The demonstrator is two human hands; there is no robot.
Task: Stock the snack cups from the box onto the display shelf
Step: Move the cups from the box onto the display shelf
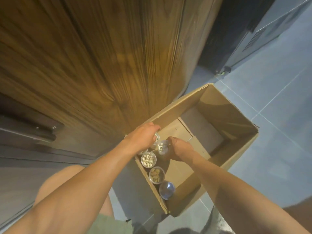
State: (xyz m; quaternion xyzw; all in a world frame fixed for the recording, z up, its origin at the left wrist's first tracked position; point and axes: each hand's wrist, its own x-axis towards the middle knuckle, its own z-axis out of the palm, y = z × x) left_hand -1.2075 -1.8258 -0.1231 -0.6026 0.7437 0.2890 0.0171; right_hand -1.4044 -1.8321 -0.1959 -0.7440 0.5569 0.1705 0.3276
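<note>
An open cardboard box point(234, 115) stands on the floor against a wooden cabinet. Along its left inner wall sit several clear snack cups: one with pistachios point(148, 160), one with brown nuts point(156, 174), one with a clear domed lid point(166, 190). My left hand point(143, 137) reaches into the box's far left corner and curls over a cup of pistachios point(156, 139), mostly hidden beneath it. My right hand point(179, 149) grips another pistachio cup point(163, 146) from its right side. The display shelf is out of sight.
A tall wood-grain cabinet side point(101, 65) rises right behind the box. Dark drawers or panels point(25, 129) lie to the left. Blue-grey tiled floor point(278, 98) spreads to the right, with a dark wheeled unit point(236, 39) at the back.
</note>
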